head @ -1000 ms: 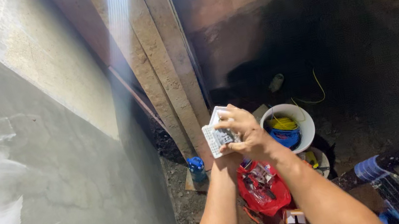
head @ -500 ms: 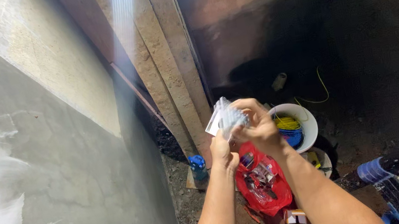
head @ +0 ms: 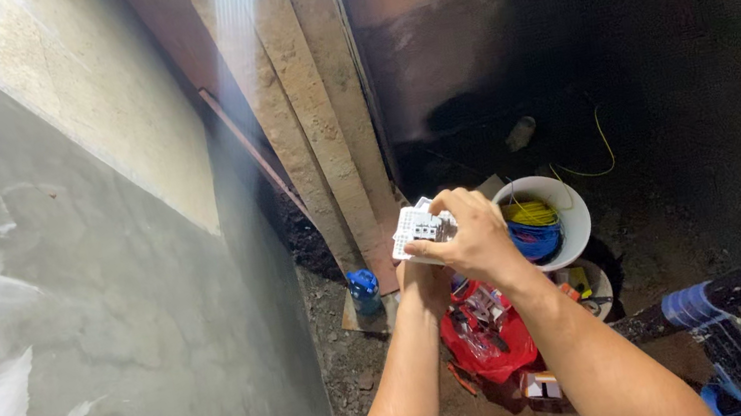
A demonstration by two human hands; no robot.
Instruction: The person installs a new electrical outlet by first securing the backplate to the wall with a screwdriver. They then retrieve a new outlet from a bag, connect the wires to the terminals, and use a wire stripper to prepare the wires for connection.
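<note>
Our right hand (head: 470,243) pinches a white rectangular plastic switch plate (head: 419,229) from above, while our left hand (head: 423,277) cups it underneath. A white plastic bucket (head: 572,208) of coiled blue and yellow wire sits at three o'clock.

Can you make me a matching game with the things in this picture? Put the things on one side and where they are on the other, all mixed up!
Things:
1. white switch plate
2. white bucket
3. red bag
4. blue bottle

Places:
A. on the ground by the foot of the grey wall
B. held in both hands, right hand on top, left hand below
C. on the ground below the hands, with tools in it
D. right of the hands, with yellow and blue wire coils inside

Pairs: 1-B, 2-D, 3-C, 4-A
</note>
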